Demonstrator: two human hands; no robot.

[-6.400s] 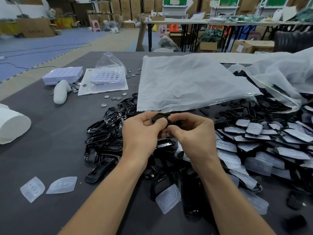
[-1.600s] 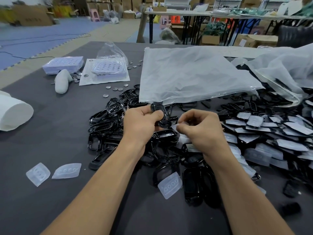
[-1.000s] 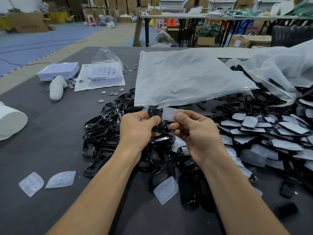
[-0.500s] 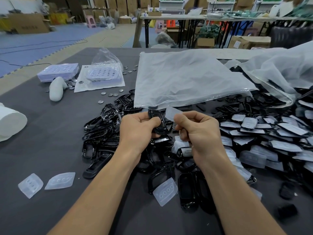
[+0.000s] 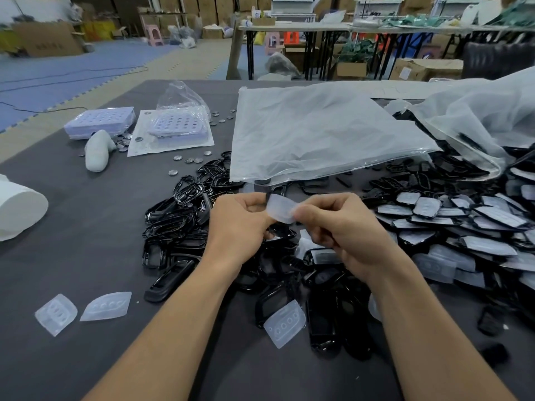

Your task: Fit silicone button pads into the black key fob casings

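My left hand [image 5: 237,224] grips a black key fob casing [image 5: 282,230], mostly hidden behind its fingers. My right hand [image 5: 338,227] pinches a translucent silicone button pad [image 5: 279,209] and holds it over the casing, touching the left thumb. A heap of empty black casings [image 5: 176,224] lies to the left of my hands. Casings with pads fitted [image 5: 451,224] are piled to the right. Loose pads lie near the front: one [image 5: 285,322] below my hands and two [image 5: 84,309] at the left.
A large clear plastic bag [image 5: 318,134] lies flat behind my hands, another bag [image 5: 486,117] at the right. Trays in plastic [image 5: 176,125], small metal discs [image 5: 188,160], a white glove-like object [image 5: 98,150] and a white roll [image 5: 17,209] sit on the dark table's left side.
My right hand picked a silicone pad out of the pile and brought it up and left onto the casing held by my left hand.
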